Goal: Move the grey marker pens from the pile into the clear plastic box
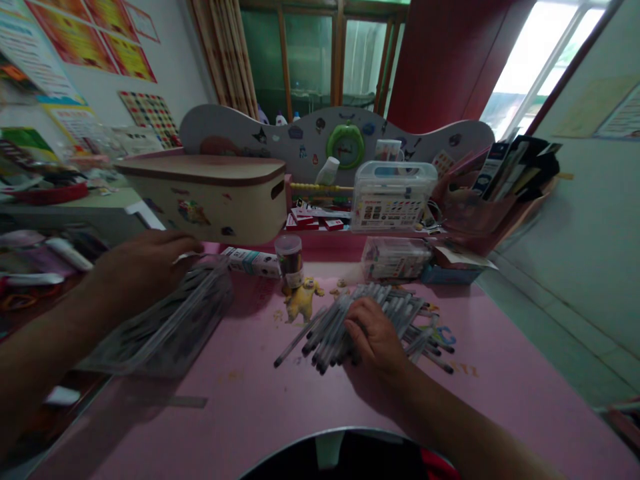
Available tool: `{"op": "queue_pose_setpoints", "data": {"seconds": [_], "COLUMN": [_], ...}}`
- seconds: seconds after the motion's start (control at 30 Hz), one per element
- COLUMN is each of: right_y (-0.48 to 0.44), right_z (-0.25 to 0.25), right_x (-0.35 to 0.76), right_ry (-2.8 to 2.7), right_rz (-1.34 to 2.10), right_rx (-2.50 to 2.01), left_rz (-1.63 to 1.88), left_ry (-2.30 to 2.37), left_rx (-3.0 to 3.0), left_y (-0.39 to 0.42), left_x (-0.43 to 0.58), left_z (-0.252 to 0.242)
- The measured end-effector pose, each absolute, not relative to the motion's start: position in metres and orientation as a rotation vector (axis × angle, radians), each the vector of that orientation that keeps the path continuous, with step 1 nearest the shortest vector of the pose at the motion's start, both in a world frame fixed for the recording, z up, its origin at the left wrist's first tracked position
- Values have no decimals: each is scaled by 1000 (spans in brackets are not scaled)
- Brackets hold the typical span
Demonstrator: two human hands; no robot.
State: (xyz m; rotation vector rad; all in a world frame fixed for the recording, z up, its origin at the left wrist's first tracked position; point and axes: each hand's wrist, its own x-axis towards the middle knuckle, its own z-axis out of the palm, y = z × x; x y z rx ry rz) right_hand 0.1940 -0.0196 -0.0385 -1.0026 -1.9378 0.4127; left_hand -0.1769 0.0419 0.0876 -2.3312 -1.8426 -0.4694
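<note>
A pile of clear-barrelled pens (325,333) with dark tips lies on the pink desk (260,407). My right hand (375,337) is on top of the pile, fingers curled round some of the pens. On the left is a clear plastic box (165,333), slightly blurred, with dark contents that look like more pens. My left hand (145,263) is closed at the upper edge of this box, and its fingertips are partly hidden.
Behind the pens stand a lidded round jar (289,260) and a clear case (395,259). A large cream storage bin (210,203) sits at the back left. A ruler (170,401) lies near the front left. Stuffed holders (500,193) stand at the right.
</note>
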Motion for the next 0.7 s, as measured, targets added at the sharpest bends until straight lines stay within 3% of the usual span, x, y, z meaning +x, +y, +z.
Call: {"op": "queue_pose_setpoints", "data": {"seconds": [0.2, 0.37, 0.57, 0.7], "right_y": [-19, -18, -20, -21], "right_z": [-39, -42, -40, -38], "right_x": [194, 193, 189, 189], "right_ry": [-2014, -2025, -1950, -1919], "right_rz": [412, 446, 572, 649], "right_rx": [-993, -1006, -976, -940], "left_rz": [-478, -560, -372, -645], "left_ry": [-1973, -2160, -2303, -2485], "left_rx": [-3005, -2949, -2864, -2910], "left_y": [-11, -16, -7, -6], "left_x": [-71, -44, -49, -47], "left_z": [31, -18, -11, 2]}}
